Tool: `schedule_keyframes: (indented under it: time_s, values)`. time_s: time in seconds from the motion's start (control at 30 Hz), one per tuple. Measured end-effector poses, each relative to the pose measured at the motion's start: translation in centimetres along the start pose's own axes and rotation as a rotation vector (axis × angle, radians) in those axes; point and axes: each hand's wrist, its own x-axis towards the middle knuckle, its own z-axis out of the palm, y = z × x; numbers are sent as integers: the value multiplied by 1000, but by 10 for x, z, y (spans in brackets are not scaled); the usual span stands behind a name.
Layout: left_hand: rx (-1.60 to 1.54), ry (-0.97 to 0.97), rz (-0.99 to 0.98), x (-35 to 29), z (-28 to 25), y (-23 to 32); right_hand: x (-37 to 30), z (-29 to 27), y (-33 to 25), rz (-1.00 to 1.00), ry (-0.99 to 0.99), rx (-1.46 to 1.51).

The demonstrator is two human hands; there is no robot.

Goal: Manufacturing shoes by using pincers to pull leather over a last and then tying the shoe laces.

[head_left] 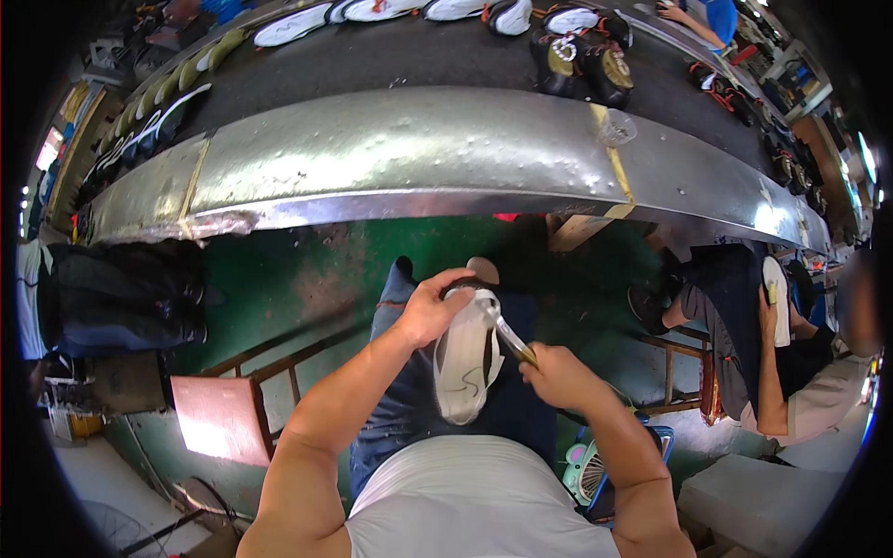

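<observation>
A white shoe [459,367] with a thin black squiggle near its close end rests lengthwise over my lap. Its far end has a dark edge, and my left hand [435,307] is closed around that end, fingers on top. My right hand [563,375] grips the yellowish handle of a shiny metal hand tool [510,337] from the right. The tool's far end meets the shoe beside my left fingers; its exact kind is hard to make out. A pale strip stands away from the shoe's right side.
A dark conveyor belt with a dented metal edge [400,149] crosses ahead, carrying white shoes [290,28] and dark shoes [605,74]. A clear cup [616,128] stands on the edge. A stool [223,418] is at left, a green fan [584,470] at right. Another person [819,391] sits at right holding a shoe.
</observation>
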Motion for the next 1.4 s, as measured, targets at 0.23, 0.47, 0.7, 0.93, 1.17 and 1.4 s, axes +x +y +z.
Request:
schedule_keyframes:
  time_s: [0.23, 0.47, 0.7, 0.93, 1.17, 1.4]
  values:
    - [117, -134, -59, 12, -15, -4, 48, -20, -4, 224, -257, 305]
    - [-110, -78, -186, 16, -43, -22, 162, -124, -12, 162, 406, 341]
    - [24, 90, -128, 13, -49, -55, 366, -220, 37, 266, 812, 418]
    - [-1, 74, -269, 22, -51, -44, 436, -235, 3, 424, 836, 762]
    - [408, 100, -128, 23, -37, -48, 432, -254, 24, 291, 616, 1018]
    - [485, 304, -242, -28, -48, -40, 376, -347, 136, 339, 883, -410]
